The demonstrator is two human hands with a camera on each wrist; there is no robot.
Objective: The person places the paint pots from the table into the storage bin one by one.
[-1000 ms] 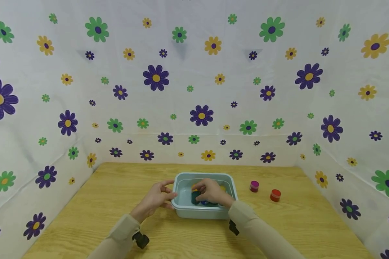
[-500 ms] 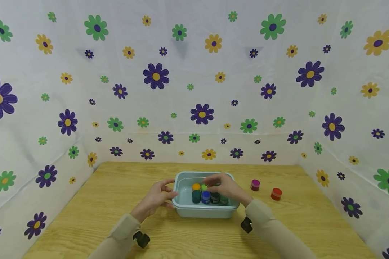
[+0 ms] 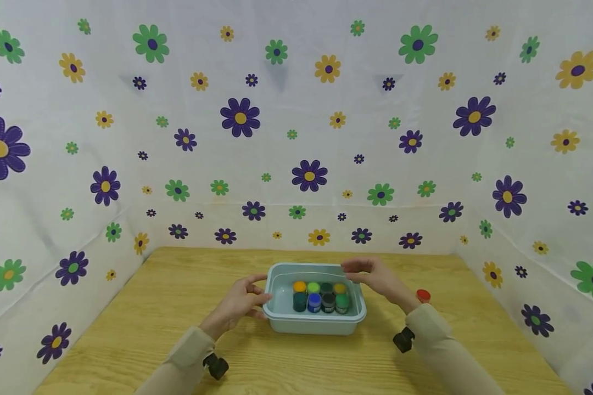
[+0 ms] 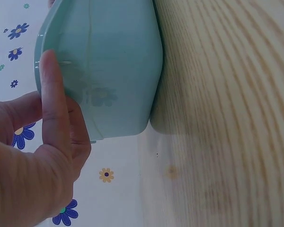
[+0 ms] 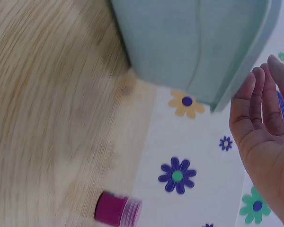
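A pale blue-green plastic tub (image 3: 313, 327) stands on the table with several small paint jars (image 3: 314, 302) in two rows toward its right side. Orange, lime, blue, black and green tops or contents show among them. My left hand (image 3: 237, 302) holds the tub's left end, thumb over the rim and fingers bent beneath it in the left wrist view. At the far right corner of the tub, my right hand (image 3: 375, 277) hovers with relaxed fingers and nothing between them. Below it, a magenta paint jar (image 5: 116, 209) shows in the right wrist view; the head view hides it.
A red-lidded jar (image 3: 423, 296) stands on the wooden table (image 3: 257, 362) right of the tub, partly behind the right forearm. White flower-printed sheets (image 3: 277, 153) close in the back and both sides.
My right hand has moved right, out of the tub to its far right corner, uncovering the paint jars. The magenta jar has gone out of sight in the head view. The left hand stays put.
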